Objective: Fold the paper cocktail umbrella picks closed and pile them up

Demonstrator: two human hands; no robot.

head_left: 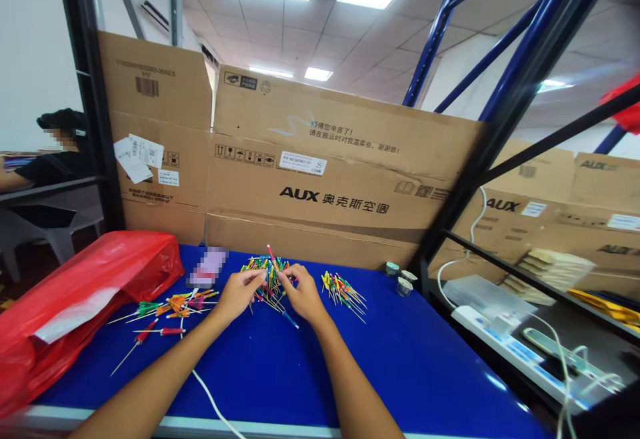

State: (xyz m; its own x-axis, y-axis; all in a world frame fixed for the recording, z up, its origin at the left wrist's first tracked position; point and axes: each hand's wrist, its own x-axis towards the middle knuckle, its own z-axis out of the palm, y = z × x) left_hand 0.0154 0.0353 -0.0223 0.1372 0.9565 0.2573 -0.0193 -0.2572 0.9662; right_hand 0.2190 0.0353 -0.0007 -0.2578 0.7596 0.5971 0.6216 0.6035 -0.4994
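Both of my hands are held close together over a pile of folded cocktail umbrellas (257, 264) in mixed colours. My right hand (304, 297) pinches a closed pink-red cocktail umbrella (271, 252), its tip pointing up and away. Beside it, my left hand (239, 293) has thumb and forefinger pressed together; anything between them is too small to tell. A blue folded umbrella (290, 319) lies in front of the pile. To the right rests a second bunch of folded umbrellas (343, 290). Partly opened orange and green umbrellas (177, 303) are scattered left of my left hand.
A red plastic bag (135, 259) covers the left side of the blue table (400, 359). Small lidded cups (404, 286) stand at the right back. A white cable (207, 392) crosses the front edge. Cardboard (320, 179) walls the back; a power strip (520, 352) is at right.
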